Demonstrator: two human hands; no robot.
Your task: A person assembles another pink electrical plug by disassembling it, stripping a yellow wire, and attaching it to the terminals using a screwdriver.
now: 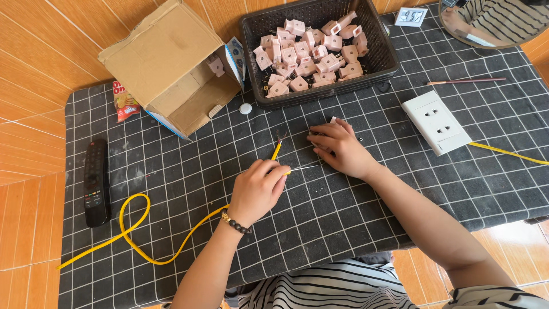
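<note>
My left hand (258, 190) is closed around a yellow cable (135, 229) near its stripped end (279, 139), which sticks up past my fingers. The cable loops away to the left across the black checked mat (366, 217). My right hand (337, 147) rests palm down on the mat just right of the cable's end, fingers curled over a small pale part (333, 119) that is mostly hidden. A thin metal rod or screwdriver shaft (306, 167) lies between the two hands.
A black basket (389, 57) of several pink plug parts stands at the back. An open cardboard box (171, 63) lies left of it, with a snack packet (124, 103) beside. A remote (95, 182) lies far left, a white socket block (436, 122) with yellow wire right.
</note>
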